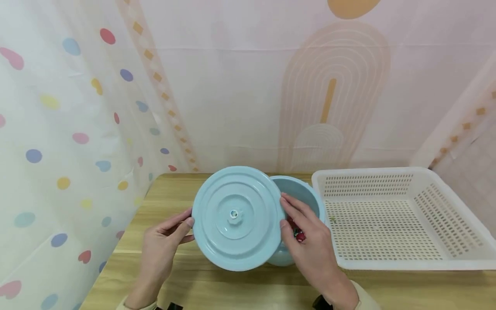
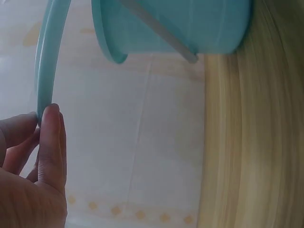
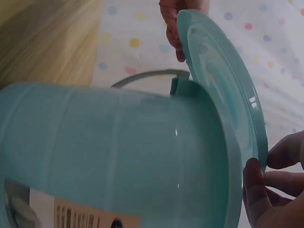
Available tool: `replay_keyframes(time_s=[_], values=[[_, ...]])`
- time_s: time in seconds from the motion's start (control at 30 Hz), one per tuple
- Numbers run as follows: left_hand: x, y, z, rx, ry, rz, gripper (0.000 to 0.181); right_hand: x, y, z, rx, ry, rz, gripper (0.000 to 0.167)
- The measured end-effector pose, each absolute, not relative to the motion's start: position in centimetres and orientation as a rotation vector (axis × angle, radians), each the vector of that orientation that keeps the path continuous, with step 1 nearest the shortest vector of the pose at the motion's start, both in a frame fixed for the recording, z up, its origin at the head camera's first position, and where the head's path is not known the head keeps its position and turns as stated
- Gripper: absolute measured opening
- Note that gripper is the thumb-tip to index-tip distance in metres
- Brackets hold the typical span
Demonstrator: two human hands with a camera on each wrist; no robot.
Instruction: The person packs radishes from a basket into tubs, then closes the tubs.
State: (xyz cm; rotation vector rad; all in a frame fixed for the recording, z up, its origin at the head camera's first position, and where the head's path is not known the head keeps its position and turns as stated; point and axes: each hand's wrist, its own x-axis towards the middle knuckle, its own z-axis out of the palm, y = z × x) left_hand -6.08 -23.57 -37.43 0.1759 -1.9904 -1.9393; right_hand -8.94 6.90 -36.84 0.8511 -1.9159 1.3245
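A round light-blue lid (image 1: 217,232) with a small knob at its centre is held up by both hands. My left hand (image 1: 160,247) pinches its left edge between thumb and fingers, as the left wrist view also shows (image 2: 35,156). On the opposite edge, my right hand (image 1: 311,245) pinches the rim, thumb on top. Behind and partly under the lid stands a light-blue bucket (image 1: 298,189), its mouth partly uncovered. Something red and green (image 1: 299,235) shows inside, mostly hidden by the lid and right hand. In the right wrist view, the lid (image 3: 218,71) tilts beside the bucket's rim (image 3: 230,156).
A white perforated plastic basket (image 1: 387,262) stands right beside the bucket on the wooden table (image 1: 162,193). The bucket has a grey handle (image 2: 164,33) and a label (image 3: 76,213) on its side. A patterned curtain (image 1: 232,86) hangs behind the table and at the left.
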Motion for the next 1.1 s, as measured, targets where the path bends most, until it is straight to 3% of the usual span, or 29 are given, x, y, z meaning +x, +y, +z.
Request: replay_keyframes(time_s=[1.1], values=[[-9.5,-18.0,-37.9,-0.096,-2.166,-2.157,0.044,-10.6,14.0,-37.0,0.373,-2.337,1.456,0.039]])
